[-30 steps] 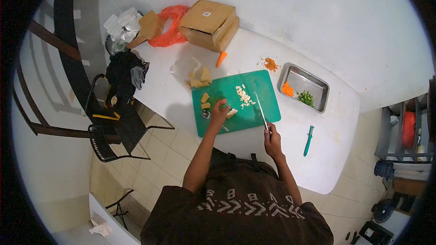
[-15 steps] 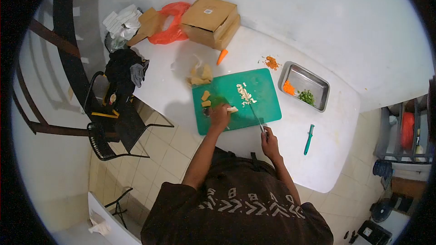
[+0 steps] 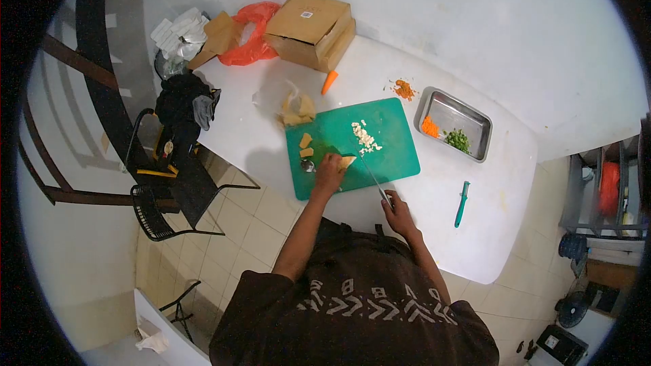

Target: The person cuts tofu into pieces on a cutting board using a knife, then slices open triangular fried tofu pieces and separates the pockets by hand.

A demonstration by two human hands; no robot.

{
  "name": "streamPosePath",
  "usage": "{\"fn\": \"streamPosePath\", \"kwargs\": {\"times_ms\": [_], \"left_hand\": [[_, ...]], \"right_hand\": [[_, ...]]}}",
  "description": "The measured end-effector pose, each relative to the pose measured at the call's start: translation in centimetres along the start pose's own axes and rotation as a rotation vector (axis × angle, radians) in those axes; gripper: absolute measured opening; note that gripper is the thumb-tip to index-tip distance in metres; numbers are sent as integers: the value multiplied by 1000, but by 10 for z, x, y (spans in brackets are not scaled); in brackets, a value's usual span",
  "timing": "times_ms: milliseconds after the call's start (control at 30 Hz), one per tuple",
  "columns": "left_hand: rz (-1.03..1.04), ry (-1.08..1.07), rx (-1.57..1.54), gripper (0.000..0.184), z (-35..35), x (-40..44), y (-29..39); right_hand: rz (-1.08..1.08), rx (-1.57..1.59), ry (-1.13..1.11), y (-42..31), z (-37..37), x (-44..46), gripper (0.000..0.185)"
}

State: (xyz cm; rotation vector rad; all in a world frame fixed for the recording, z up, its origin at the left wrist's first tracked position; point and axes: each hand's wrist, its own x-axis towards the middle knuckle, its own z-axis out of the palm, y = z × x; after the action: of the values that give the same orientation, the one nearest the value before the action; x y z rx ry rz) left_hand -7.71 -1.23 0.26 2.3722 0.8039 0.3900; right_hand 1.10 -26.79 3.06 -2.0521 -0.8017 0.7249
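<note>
On the green cutting board [image 3: 397, 122], my left hand [image 3: 329, 175] is closed on a pale food piece [image 3: 346, 162] near the board's front middle. My right hand [image 3: 399, 214] grips a knife [image 3: 373, 176] by its handle, past the board's front edge; the blade points up and left over the board, its tip just right of the pale piece. Small chopped white bits [image 3: 365, 137] lie beyond the blade. Left of my left hand are two yellowish pieces [image 3: 306, 140] and a small shiny round object [image 3: 308, 165].
A metal tray [image 3: 489, 129] with orange and green pieces stands right, near orange shavings [image 3: 404, 89] and a green-handled peeler [image 3: 462, 205]. Behind the board are a carrot piece [image 3: 329, 82], a plastic bag [image 3: 297, 110] of yellowish pieces, a cardboard box [image 3: 305, 24] and a red bag [image 3: 258, 44].
My left hand has lowered and closed on the pale piece. My right hand has moved slightly left with the knife, whose tip has shifted from the board's right part towards that piece.
</note>
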Motion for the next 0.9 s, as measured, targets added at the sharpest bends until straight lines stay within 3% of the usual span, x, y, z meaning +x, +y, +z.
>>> {"fn": "streamPosePath", "kwargs": {"times_ms": [233, 300, 400, 900], "left_hand": [[4, 46, -77, 37, 8, 7, -9], [-11, 24, -98, 36, 4, 7, -5], [-81, 11, -150, 31, 4, 5, -4], [-159, 128, -202, 25, 16, -1, -8]], "right_hand": [[66, -24, -96, -14, -6, -2, 47], [-157, 7, -72, -19, -5, -1, 55], [-37, -78, -167, -26, -6, -1, 59], [-96, -301, -220, -42, -2, -2, 61]]}}
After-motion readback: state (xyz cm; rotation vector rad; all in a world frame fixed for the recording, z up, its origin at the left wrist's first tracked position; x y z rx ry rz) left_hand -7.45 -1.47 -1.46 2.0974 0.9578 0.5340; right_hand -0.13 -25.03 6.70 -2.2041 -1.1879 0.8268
